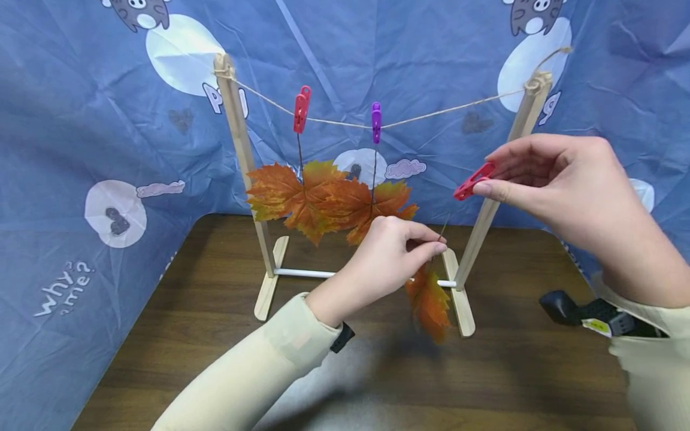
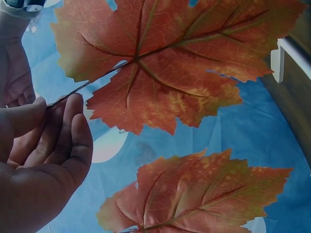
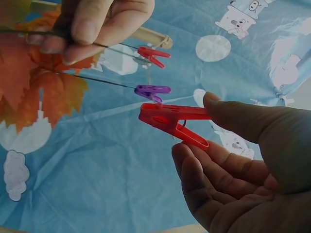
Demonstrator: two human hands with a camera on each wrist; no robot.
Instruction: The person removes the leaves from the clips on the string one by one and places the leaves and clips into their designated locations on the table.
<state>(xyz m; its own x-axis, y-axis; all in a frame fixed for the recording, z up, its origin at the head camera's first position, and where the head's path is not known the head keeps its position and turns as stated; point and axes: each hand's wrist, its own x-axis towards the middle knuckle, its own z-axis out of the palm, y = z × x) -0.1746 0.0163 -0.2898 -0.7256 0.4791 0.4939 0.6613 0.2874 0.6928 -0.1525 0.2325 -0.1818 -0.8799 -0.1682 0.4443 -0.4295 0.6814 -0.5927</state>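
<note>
My left hand (image 1: 385,254) pinches the thin stem of an orange artificial maple leaf (image 1: 428,302), which hangs below the fingers. In the left wrist view the leaf (image 2: 194,63) spreads out flat from its dark stem. Up to the right, my right hand (image 1: 571,191) grips a red clothespin (image 1: 474,181) between thumb and fingers. The right wrist view shows this clothespin (image 3: 167,121) by its handles, its tip pointing toward the left hand. Two more maple leaves hang from a twine line (image 1: 453,111), one under a red clothespin (image 1: 302,109), the other under a purple clothespin (image 1: 376,123).
The twine runs between two wooden posts, the left post (image 1: 242,137) and the right post (image 1: 485,221), joined low down by a white rod (image 1: 304,273). This rack stands on a brown wooden table (image 1: 183,335). Behind it hangs a blue printed cloth (image 1: 178,149).
</note>
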